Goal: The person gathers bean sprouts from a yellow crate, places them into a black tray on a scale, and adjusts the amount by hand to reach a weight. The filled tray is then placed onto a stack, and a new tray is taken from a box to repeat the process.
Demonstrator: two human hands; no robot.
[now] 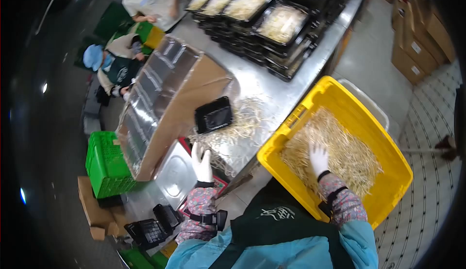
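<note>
My left hand (201, 164), in a white glove, has its fingers apart and holds nothing visible. It hovers by the near edge of a loose pile of bean sprouts (242, 126) on the metal table. A black plastic tray (213, 115) sits on that pile, just beyond my fingers. Under my left wrist the edge of a red-rimmed device (221, 186) shows in part. My right hand (319, 159), also gloved, lies with fingers stretched out on the heap of bean sprouts (347, 152) inside a yellow crate (391, 162).
Stacked packed trays (281, 24) fill the table's far end. A cardboard box (194, 82) with clear film stands left of the pile. Green crates (109, 164), black trays (150, 230) and cartons (417, 45) are around. Two people (119, 67) stand across the table.
</note>
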